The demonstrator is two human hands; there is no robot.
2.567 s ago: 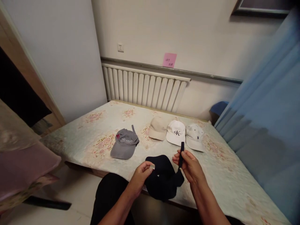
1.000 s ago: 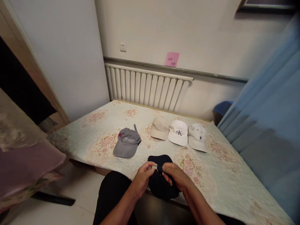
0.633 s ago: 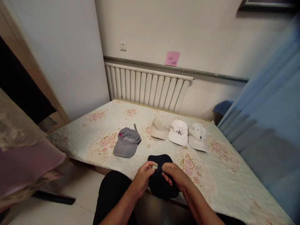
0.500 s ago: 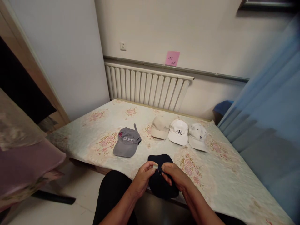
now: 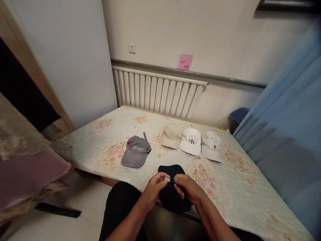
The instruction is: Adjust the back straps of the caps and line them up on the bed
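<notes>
A dark navy or black cap point(image 5: 173, 201) is between my hands at the bed's near edge, its back strap towards me. My left hand point(image 5: 154, 187) pinches the small metal buckle point(image 5: 167, 179) between thumb and forefinger. Opposite it, my right hand point(image 5: 189, 187) grips the strap side of the same cap, thumb on top and fingers curled beneath. The strap's end is partly hidden by the fingers. Beyond them lie a grey cap point(image 5: 136, 152) with its strap sticking up, a beige cap point(image 5: 171, 135), a white cap with black letters point(image 5: 190, 142) and another white cap point(image 5: 211, 147).
The caps rest on a bed with a floral cover point(image 5: 120, 120). Behind it are a white radiator point(image 5: 157, 90) and a pink note point(image 5: 185, 62) on the wall. A blue curtain point(image 5: 288, 134) hangs at the right; a cloth-covered piece of furniture point(image 5: 30, 177) stands at the left.
Almost nothing differs. My fingers and the metal buckle have shifted very slightly to the right on the dark cap; the other caps lie as before.
</notes>
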